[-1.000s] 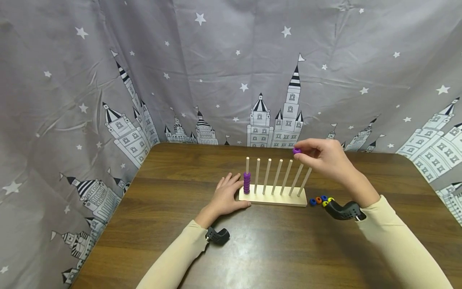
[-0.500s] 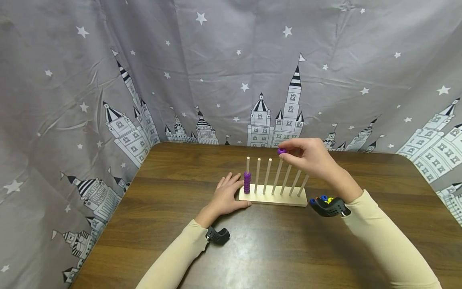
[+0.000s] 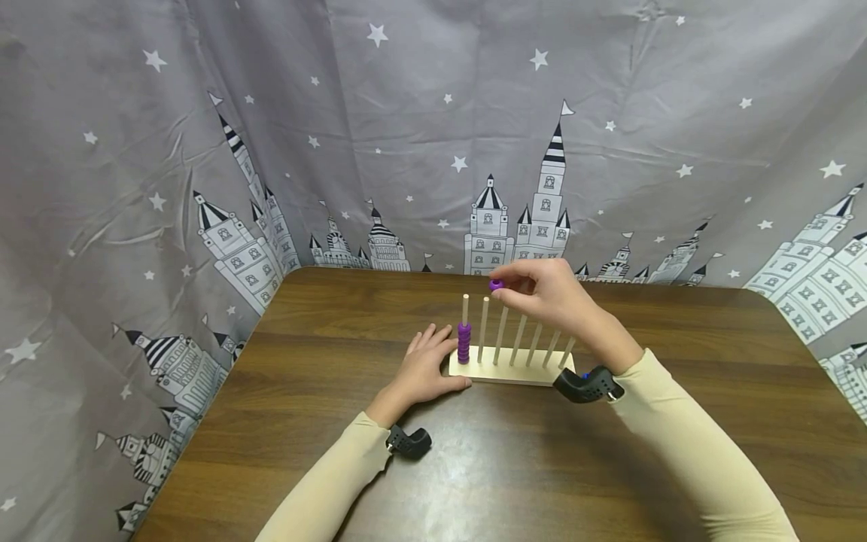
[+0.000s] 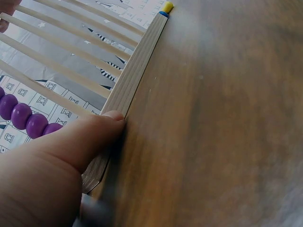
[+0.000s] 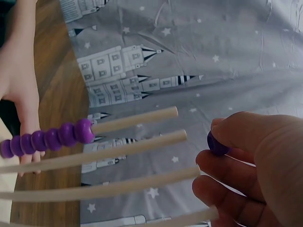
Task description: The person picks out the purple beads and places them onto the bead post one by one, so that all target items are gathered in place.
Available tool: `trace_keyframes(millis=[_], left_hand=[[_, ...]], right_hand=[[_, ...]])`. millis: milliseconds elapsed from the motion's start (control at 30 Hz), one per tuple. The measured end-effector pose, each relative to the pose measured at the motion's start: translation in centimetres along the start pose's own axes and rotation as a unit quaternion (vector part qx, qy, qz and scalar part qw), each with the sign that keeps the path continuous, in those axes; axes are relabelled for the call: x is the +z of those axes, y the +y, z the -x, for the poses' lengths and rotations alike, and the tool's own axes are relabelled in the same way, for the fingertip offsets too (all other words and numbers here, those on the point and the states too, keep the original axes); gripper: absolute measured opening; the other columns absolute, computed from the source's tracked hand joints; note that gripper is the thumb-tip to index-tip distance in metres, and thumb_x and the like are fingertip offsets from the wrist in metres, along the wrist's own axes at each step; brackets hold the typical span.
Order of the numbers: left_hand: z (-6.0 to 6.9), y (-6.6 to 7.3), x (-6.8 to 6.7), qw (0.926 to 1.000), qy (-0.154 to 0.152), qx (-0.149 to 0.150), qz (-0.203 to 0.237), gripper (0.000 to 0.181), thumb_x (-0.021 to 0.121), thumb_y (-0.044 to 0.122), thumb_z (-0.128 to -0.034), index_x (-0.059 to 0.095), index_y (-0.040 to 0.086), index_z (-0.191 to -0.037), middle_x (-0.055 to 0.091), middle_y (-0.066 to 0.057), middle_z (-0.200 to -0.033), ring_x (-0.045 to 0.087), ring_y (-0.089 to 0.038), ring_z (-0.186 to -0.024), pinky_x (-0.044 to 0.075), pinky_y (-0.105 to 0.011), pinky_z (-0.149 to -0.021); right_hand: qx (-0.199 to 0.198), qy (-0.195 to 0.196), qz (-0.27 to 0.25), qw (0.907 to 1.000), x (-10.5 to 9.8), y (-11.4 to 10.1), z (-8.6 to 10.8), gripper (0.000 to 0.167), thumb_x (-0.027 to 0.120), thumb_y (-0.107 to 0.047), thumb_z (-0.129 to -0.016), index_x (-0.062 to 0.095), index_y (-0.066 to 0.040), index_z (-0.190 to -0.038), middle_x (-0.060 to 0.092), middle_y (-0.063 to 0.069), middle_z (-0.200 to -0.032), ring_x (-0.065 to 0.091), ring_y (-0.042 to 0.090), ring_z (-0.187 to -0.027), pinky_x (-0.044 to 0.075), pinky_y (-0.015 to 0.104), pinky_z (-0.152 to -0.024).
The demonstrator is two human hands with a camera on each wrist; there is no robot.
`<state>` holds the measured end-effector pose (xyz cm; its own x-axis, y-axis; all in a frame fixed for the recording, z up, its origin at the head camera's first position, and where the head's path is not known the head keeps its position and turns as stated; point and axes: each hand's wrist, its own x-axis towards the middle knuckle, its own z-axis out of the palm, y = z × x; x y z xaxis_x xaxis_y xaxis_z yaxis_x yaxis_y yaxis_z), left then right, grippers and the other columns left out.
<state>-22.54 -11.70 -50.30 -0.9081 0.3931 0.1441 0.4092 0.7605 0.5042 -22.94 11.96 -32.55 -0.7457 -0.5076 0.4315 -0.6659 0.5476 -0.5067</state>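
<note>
A light wooden base carries a row of several upright pegs. On the leftmost peg sits a stack of purple beads, with the peg's bare top showing above it. My right hand pinches one more purple bead between thumb and fingertips, held at the height of the peg tops near the third peg. My left hand rests spread at the base's left end. In the left wrist view its thumb touches the front edge of the base.
Beyond the base's right end lie loose beads, mostly hidden by the right wrist; a yellow bead shows in the left wrist view. A black wrist camera hangs under the right forearm. Behind the wooden table hangs a grey castle-print curtain.
My right hand has travelled left over the pegs with the purple bead, from the right end to near the third peg. The left hand and the base have stayed in place.
</note>
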Motion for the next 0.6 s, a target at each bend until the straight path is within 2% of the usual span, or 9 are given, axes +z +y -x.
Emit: trace_keyframes(millis=[333,600], left_hand=[[0.0,-0.1,0.0,1.0000,0.002,0.000,0.005,0.075,0.081,0.047,-0.0771,0.060,0.015,-0.141,0.042,-0.020,-0.160,0.026,-0.047,-0.154,0.014,-0.063,-0.127],[0.0,0.0,-0.1,1.0000,0.000,0.004,0.003,0.074,0.080,0.047,-0.0777,0.060,0.016,-0.142,0.042,-0.019,-0.160,0.025,-0.047,-0.154,0.014,-0.063,-0.127]], right_hand=[[0.003,-0.016,-0.030,0.9994,1.7,-1.0,-1.1,0.027,0.076,-0.009,-0.087,0.075,-0.001,-0.113,0.079,0.013,-0.098,0.071,0.018,-0.075,0.059,0.021,-0.067],[-0.016,-0.018,-0.038,0.9990,2.7,-1.1,-1.6,0.025,0.076,-0.008,-0.087,0.075,0.001,-0.110,0.079,0.015,-0.096,0.072,0.018,-0.073,0.060,0.021,-0.066]])
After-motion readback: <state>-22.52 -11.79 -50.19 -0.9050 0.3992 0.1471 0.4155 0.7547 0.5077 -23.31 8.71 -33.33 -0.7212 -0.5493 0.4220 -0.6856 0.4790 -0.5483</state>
